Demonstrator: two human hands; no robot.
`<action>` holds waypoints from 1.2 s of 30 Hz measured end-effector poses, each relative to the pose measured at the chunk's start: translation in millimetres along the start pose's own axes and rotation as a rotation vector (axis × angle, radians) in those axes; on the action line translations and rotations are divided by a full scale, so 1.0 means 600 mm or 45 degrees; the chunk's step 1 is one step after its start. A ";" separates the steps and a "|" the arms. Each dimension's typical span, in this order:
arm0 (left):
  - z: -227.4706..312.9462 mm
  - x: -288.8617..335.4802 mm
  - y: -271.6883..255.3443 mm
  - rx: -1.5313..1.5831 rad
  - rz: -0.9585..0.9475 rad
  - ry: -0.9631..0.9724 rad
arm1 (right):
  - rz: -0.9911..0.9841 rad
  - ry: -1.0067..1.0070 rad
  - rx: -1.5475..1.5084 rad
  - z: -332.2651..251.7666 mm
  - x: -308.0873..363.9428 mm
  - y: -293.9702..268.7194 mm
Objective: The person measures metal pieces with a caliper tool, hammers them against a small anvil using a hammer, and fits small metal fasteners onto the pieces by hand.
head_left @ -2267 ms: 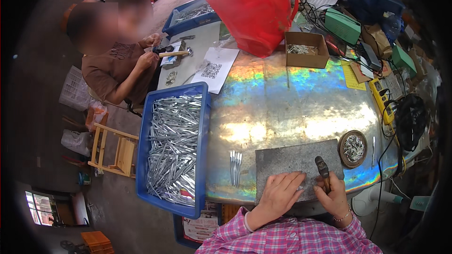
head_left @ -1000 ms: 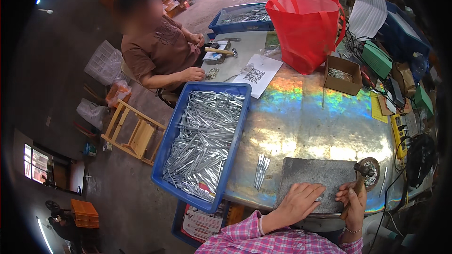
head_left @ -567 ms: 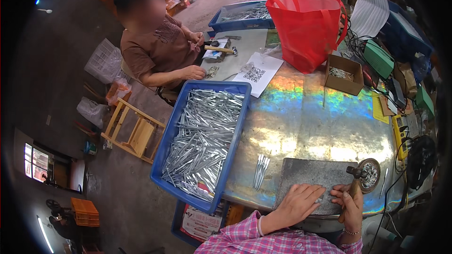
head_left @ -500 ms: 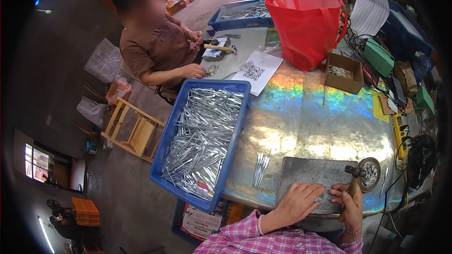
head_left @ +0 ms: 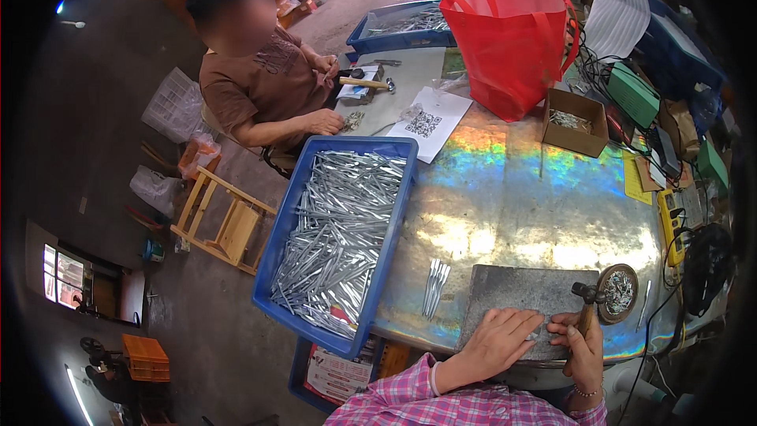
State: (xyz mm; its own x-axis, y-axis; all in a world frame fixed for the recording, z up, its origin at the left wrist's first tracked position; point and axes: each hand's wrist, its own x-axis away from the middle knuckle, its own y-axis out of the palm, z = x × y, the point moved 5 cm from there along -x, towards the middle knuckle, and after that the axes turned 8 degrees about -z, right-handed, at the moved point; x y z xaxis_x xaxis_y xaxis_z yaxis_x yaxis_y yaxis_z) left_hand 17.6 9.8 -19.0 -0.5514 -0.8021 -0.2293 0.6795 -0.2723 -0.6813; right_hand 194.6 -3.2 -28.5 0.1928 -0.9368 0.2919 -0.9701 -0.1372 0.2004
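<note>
In the head view, the left hand (head_left: 501, 339) lies nearly flat, fingers together, on a grey slab (head_left: 512, 288) at the near edge of the surface (head_left: 465, 221). A small shiny piece (head_left: 534, 336) shows on the slab by its fingertips; whether the hand grips it or only pins it, I cannot tell. The right hand (head_left: 582, 347) is closed round the wooden handle of a hammer (head_left: 588, 293), whose head shows against the slab's far right corner, its height above the slab unclear.

What has just changed is the right hand: a second ago its fingers were apart from the left fingertips and the hammer head showed in front of the round dish (head_left: 619, 319); now the fingers reach in just beside the left ones, and the head sits farther left. The left hand has kept its place. I take this as a moment of fingering the piece rather than striking it, the hammer merely kept in the grip.

The dish, holding small bright bits, sits by the slab's right edge, with a single slim strip (head_left: 645, 300) beyond it. Left of the slab lies a small fan of metal strips (head_left: 435, 288); at the surface's left edge a blue tray (head_left: 388, 244) is heaped with more. A co-worker (head_left: 264, 83) sits past the tray's far left corner.
</note>
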 end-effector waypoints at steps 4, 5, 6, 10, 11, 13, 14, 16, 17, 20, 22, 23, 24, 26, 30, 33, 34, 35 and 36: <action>0.002 0.000 -0.004 -0.023 0.010 0.011 | 0.031 -0.039 0.062 0.000 0.000 0.005; 0.002 0.000 -0.005 -0.024 0.013 0.015 | 0.031 -0.042 0.064 0.000 0.000 0.006; 0.003 0.000 -0.005 -0.018 0.013 0.010 | 0.038 -0.046 0.061 0.000 0.000 0.006; 0.000 0.000 0.000 -0.008 0.005 0.017 | 0.098 -0.057 0.041 0.011 0.002 0.000; 0.000 0.000 0.001 -0.007 0.004 0.019 | 0.101 -0.057 0.041 0.011 0.002 0.001; -0.002 -0.001 0.001 -0.002 -0.008 0.013 | 0.128 -0.081 0.083 0.008 0.002 0.003; -0.001 0.000 0.001 -0.003 -0.010 0.007 | 0.125 -0.076 0.080 0.009 0.002 0.005; 0.003 0.001 -0.004 -0.021 0.009 0.005 | 0.141 -0.106 0.129 0.006 0.002 0.007; 0.002 0.001 -0.005 -0.026 0.010 0.001 | 0.136 -0.107 0.127 0.003 0.002 0.007; 0.002 0.001 -0.002 -0.015 0.017 0.015 | 0.105 -0.023 0.158 0.001 0.002 0.006; -0.001 0.001 0.002 -0.013 -0.002 0.020 | 0.168 -0.033 0.099 0.009 0.004 0.000; 0.000 0.000 0.002 -0.015 0.001 0.017 | 0.163 -0.033 0.099 0.014 0.005 -0.002; 0.000 0.000 0.001 -0.012 0.000 0.015 | 0.158 -0.067 0.166 0.018 0.003 -0.004; 0.001 0.000 0.001 -0.008 0.001 0.001 | 0.144 -0.092 0.233 0.016 0.001 -0.004; 0.000 -0.003 0.000 -0.011 -0.006 0.000 | 0.137 -0.138 0.495 0.008 -0.001 -0.002; 0.001 -0.001 -0.002 -0.008 -0.008 -0.001 | 0.152 -0.147 0.482 0.008 0.001 0.000; 0.002 0.001 -0.002 -0.017 -0.012 -0.010 | 0.157 -0.138 0.461 0.007 0.002 0.003; 0.000 0.000 -0.003 -0.021 0.002 -0.002 | 0.154 -0.150 0.470 0.007 0.000 0.004; 0.000 0.003 -0.001 -0.007 0.003 -0.005 | 0.147 -0.168 0.508 0.011 0.002 0.004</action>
State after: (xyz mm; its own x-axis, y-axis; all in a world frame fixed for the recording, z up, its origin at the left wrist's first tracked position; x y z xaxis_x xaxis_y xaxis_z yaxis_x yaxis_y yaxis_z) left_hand 16.1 8.9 -19.0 -0.5477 -0.8050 -0.2283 0.6782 -0.2672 -0.6846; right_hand 191.4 -6.6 -33.7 0.0847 -0.9828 0.1640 -0.9702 -0.1188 -0.2110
